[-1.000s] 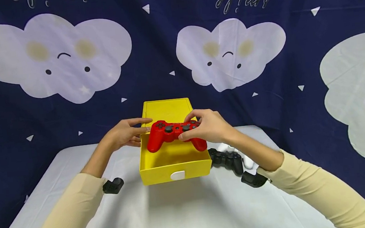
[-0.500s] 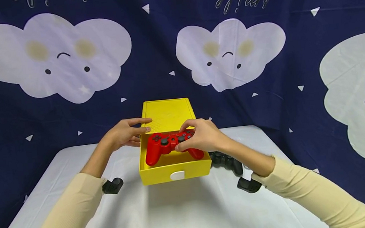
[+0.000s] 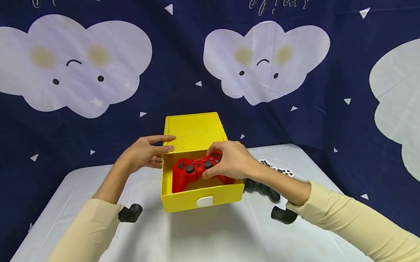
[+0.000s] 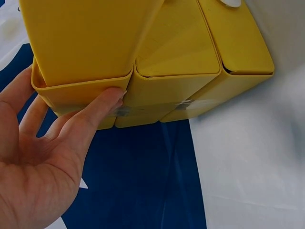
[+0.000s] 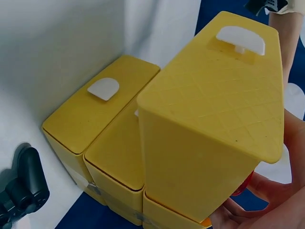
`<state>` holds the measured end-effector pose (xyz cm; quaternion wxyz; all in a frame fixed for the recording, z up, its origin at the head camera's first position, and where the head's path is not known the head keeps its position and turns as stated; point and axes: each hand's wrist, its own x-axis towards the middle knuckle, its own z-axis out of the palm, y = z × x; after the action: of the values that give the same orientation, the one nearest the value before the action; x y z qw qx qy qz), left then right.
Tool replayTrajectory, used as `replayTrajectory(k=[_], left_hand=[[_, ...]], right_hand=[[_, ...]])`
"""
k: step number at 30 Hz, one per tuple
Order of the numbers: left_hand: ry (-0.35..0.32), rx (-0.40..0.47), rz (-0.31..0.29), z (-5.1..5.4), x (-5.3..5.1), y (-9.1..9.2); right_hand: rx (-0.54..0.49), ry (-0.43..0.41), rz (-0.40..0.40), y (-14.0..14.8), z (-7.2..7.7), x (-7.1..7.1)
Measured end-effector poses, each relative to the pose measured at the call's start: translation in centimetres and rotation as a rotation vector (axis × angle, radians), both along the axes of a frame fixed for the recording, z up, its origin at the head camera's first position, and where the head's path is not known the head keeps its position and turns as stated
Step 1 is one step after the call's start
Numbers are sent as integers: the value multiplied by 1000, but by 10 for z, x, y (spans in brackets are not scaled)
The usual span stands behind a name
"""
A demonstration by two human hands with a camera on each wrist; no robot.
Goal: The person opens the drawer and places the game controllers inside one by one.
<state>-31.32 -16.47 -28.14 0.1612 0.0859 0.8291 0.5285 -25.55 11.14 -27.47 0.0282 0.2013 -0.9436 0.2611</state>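
A yellow drawer unit (image 3: 194, 130) has its top drawer (image 3: 186, 200) pulled out, with a white handle (image 3: 204, 201) on the front. Inside that drawer lies a red game controller (image 3: 187, 171), its right part pinched by my right hand (image 3: 232, 160). In the right wrist view only a bit of the red controller (image 5: 244, 185) shows beside my right hand (image 5: 271, 200). My left hand (image 3: 141, 154) rests with extended fingers on the unit's left side and top edge; the left wrist view shows this hand (image 4: 52, 152) touching the yellow casing (image 4: 81, 95).
A black controller (image 3: 262, 189) and a white controller (image 3: 281, 171), partly hidden by my right forearm, lie on the white table (image 3: 214, 246) right of the unit. Two lower drawers (image 5: 100, 105) (image 5: 119, 148) are closed. A dark blue curtain (image 3: 179, 57) with clouds hangs behind.
My right hand has lowered the red controller from above the open drawer down into it, moving slightly toward me. My left hand has stayed in place.
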Motion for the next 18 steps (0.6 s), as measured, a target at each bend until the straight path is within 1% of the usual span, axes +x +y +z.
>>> replayTrajectory(k=[7, 18], left_hand=[[-6, 1, -4, 1, 1, 1], [6, -5, -9, 1, 1, 1]], right_hand=[[51, 37, 29, -1, -3, -1], [144, 15, 37, -3, -4, -1]])
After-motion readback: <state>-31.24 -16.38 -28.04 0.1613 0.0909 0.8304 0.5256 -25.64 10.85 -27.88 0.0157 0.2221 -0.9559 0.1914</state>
